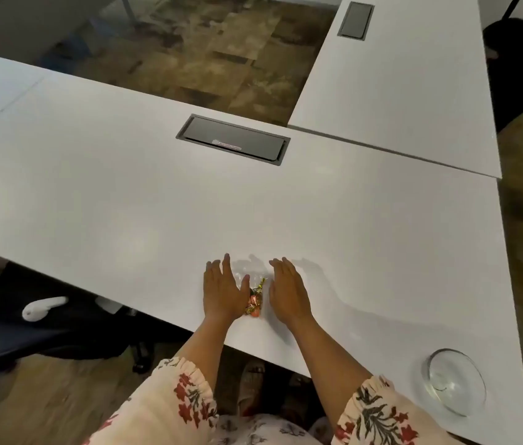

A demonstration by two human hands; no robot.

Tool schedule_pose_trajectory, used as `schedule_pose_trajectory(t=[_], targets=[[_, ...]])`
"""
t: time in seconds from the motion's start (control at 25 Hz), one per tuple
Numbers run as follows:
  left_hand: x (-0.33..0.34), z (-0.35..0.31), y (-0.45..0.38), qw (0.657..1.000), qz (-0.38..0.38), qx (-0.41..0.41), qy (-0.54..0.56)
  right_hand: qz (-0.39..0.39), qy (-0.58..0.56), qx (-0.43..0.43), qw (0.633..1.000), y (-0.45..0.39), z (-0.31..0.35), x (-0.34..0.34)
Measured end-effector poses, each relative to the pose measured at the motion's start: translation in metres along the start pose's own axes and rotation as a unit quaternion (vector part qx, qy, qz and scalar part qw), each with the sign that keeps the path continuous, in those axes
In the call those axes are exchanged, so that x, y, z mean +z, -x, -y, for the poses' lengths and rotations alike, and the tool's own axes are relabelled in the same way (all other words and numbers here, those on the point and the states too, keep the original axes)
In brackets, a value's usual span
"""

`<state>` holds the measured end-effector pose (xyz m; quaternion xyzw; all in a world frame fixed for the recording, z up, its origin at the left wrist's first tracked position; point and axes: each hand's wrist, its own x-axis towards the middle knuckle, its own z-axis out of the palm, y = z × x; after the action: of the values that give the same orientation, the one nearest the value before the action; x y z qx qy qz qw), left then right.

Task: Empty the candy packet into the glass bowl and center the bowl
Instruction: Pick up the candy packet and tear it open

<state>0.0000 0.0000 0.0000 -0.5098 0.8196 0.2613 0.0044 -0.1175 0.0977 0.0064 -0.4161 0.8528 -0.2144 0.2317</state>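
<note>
A: So, nearest you at five o'clock sits the glass bowl [456,380], empty, by the white table's [125,194] front edge.

B: And your hands?

A: Your left hand [223,290] and right hand [287,292] lie flat, fingers spread, gripping nothing. The candy packet [253,298] rests between them, touching your left thumb.

B: Farther out?

A: At twelve o'clock, a grey cable hatch [233,139].

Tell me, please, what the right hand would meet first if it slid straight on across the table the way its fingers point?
Probably nothing: ahead of the right hand only bare white table shows, up to the seam with the adjoining table.
</note>
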Motion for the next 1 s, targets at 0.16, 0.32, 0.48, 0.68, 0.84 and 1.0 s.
schedule_pose_trajectory(t=[0.16, 0.32, 0.48, 0.68, 0.84, 1.0], targets=[[0.015, 0.003, 0.003, 0.98, 0.052, -0.128, 0.145, 0.086, 0.021, -0.005, 0.996, 0.008, -0.005, 0.01], [0.024, 0.001, -0.007, 0.908, 0.023, -0.287, 0.305, 0.143, 0.032, -0.044, 0.988, 0.013, -0.011, 0.018], [0.026, 0.006, -0.016, 0.845, 0.036, -0.357, 0.396, 0.182, 0.065, -0.065, 0.979, 0.013, -0.015, 0.023], [0.032, 0.002, -0.023, 0.886, 0.059, -0.347, 0.302, 0.197, 0.087, -0.08, 0.973, 0.009, -0.021, 0.022], [0.033, -0.004, -0.026, 0.873, 0.049, -0.346, 0.34, 0.203, 0.078, -0.093, 0.972, 0.009, -0.025, 0.022], [0.031, -0.01, -0.025, 0.879, 0.027, -0.321, 0.352, 0.177, 0.044, -0.091, 0.979, 0.011, -0.032, 0.02]])
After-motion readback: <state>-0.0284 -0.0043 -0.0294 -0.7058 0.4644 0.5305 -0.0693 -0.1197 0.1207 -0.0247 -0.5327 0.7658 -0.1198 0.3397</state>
